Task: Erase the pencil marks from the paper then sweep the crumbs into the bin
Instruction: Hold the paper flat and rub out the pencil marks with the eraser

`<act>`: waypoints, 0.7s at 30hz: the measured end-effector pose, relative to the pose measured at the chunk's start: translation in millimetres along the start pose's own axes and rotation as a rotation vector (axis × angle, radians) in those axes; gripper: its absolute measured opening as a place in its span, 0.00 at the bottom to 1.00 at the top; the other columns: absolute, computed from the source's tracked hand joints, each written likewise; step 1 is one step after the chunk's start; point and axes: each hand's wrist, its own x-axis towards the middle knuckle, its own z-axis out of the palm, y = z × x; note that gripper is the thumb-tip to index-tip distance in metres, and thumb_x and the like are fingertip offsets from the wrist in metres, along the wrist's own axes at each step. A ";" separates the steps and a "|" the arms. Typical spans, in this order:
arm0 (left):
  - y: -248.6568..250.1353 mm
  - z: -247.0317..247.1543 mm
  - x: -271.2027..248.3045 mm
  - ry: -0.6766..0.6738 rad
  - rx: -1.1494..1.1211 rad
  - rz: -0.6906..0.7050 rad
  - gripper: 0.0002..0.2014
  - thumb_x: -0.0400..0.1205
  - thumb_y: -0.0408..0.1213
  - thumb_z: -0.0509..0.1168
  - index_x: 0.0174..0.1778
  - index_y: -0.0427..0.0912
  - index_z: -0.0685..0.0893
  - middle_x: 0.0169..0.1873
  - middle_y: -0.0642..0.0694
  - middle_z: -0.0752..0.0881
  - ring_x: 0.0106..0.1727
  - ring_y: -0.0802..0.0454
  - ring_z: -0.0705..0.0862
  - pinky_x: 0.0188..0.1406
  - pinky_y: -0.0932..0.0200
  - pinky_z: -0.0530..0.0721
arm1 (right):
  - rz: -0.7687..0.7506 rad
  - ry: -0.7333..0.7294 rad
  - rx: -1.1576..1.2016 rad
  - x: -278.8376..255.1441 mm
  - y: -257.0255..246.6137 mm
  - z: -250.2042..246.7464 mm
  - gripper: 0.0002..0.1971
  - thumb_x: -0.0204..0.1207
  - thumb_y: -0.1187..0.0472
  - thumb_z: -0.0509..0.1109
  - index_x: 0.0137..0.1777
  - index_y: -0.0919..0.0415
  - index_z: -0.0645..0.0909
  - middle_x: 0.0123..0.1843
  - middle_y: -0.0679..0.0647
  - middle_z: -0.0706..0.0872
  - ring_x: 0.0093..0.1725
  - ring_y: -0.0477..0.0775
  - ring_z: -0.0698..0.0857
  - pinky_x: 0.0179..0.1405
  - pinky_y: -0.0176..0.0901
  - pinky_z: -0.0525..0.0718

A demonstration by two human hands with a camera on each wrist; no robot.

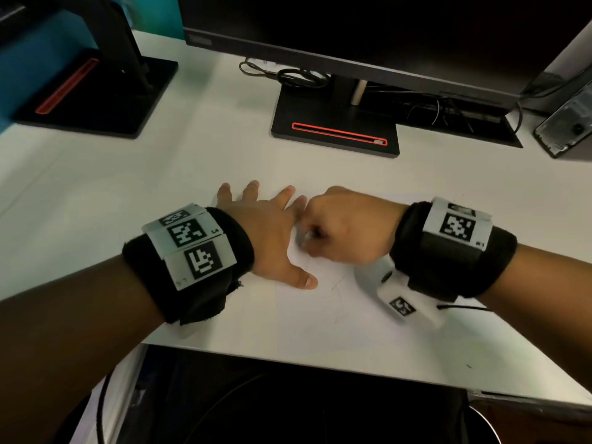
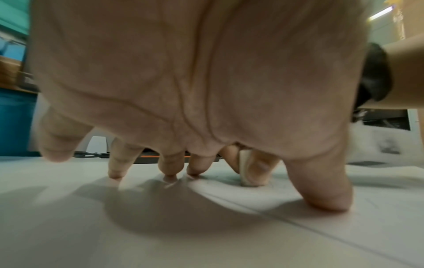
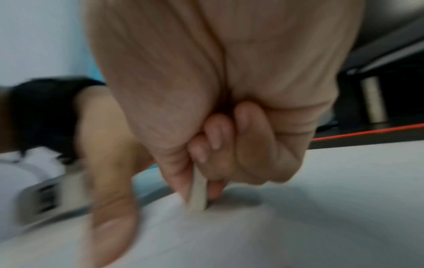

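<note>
A white sheet of paper (image 1: 323, 312) with faint pencil lines (image 1: 339, 285) lies on the white desk near its front edge. My left hand (image 1: 266, 225) lies flat on the paper's left part, fingers spread and straight, thumb pressed down. Right beside it, my right hand (image 1: 339, 229) is curled and pinches a small white eraser (image 3: 197, 192) between thumb and fingers. The eraser's lower end touches the paper, as the left wrist view shows for the eraser (image 2: 246, 170). The right wrist view is blurred. No bin is in view.
A monitor stand (image 1: 336, 129) with a red stripe sits behind the hands, with cables (image 1: 288, 75) behind it. A second stand (image 1: 93, 88) is at the far left and a dark device (image 1: 570, 126) at the far right. The desk's front edge (image 1: 320, 357) is close below the paper.
</note>
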 end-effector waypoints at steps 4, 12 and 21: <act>1.2 -0.1 -0.1 0.008 0.022 -0.013 0.63 0.65 0.84 0.60 0.86 0.61 0.31 0.87 0.57 0.33 0.87 0.34 0.36 0.80 0.25 0.39 | 0.106 0.058 -0.027 3.4 15.3 -9.7 0.18 0.80 0.56 0.66 0.29 0.63 0.75 0.25 0.54 0.73 0.27 0.53 0.71 0.31 0.45 0.73; 1.0 -0.2 0.2 -0.005 0.028 -0.019 0.63 0.65 0.84 0.59 0.86 0.60 0.31 0.86 0.57 0.32 0.87 0.34 0.35 0.79 0.23 0.38 | 0.107 0.040 -0.035 -3.6 14.1 -10.0 0.19 0.80 0.56 0.66 0.28 0.61 0.72 0.24 0.53 0.73 0.28 0.51 0.71 0.33 0.46 0.74; 1.5 -0.2 -0.5 -0.007 0.027 -0.023 0.63 0.66 0.84 0.59 0.86 0.59 0.30 0.86 0.57 0.31 0.87 0.34 0.35 0.79 0.23 0.39 | 0.103 0.053 -0.082 -11.2 15.1 -5.3 0.16 0.80 0.57 0.65 0.32 0.65 0.76 0.25 0.54 0.74 0.29 0.52 0.72 0.33 0.48 0.76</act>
